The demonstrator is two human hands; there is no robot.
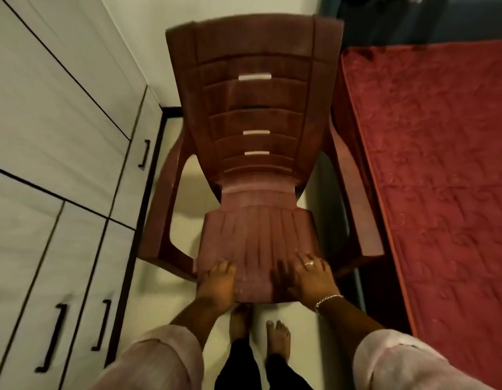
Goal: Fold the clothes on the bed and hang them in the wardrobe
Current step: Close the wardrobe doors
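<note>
A: We have both hands on the chair [255, 170] seat's front edge. Our left hand [216, 285] lies palm down with its fingers curled over the left corner; our right hand [311, 277] presses flat, fingers spread and straight.

B: And the clothes?

A: We see none. The bed [441, 164], at three o'clock, shows only its red cover. The wardrobe [61, 164], at nine o'clock, has its doors closed.

B: What could go wrong?

A: The chair sits tight between bed and wardrobe. If we shove it unevenly, an armrest may scrape a door or catch the mattress. Our bare feet [276, 340] stand just beneath the seat edge, so pulling it towards us could strike our toes.
</note>
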